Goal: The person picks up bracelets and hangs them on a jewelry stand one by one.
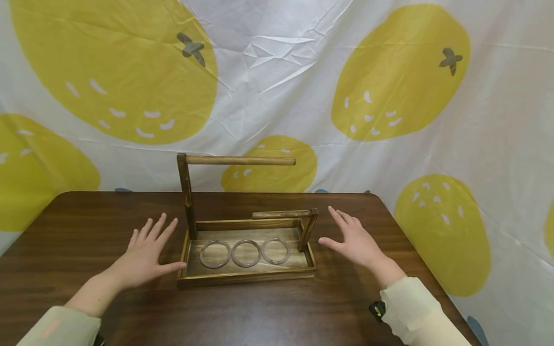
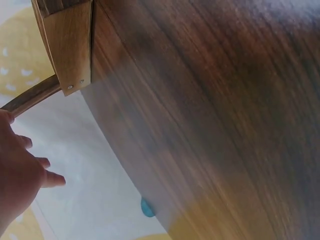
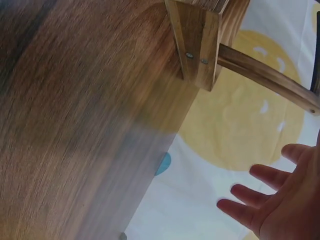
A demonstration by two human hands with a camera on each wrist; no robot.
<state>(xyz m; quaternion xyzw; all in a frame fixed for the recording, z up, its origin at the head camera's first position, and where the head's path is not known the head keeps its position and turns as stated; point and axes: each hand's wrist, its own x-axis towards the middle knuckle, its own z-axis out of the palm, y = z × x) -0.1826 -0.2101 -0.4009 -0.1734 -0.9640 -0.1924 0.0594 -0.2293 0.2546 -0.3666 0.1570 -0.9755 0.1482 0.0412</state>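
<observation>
A wooden tray stand rests on the table, with a tall post and bar at its left and a shorter post and bar at its right. Three greyish bangles lie in a row inside it: a left bangle, a middle bangle and a right bangle. My left hand is spread beside the tray's left end, thumb right by the rim, holding nothing. Off the right end, my right hand hovers with fingers extended, also holding nothing. Each wrist view shows one end of the tray and spread fingers.
The dark wooden table reaches back to a hanging white cloth printed with large yellow fruits. Both tray bars rise above the tray, the tall bar pointing right and the short bar pointing left.
</observation>
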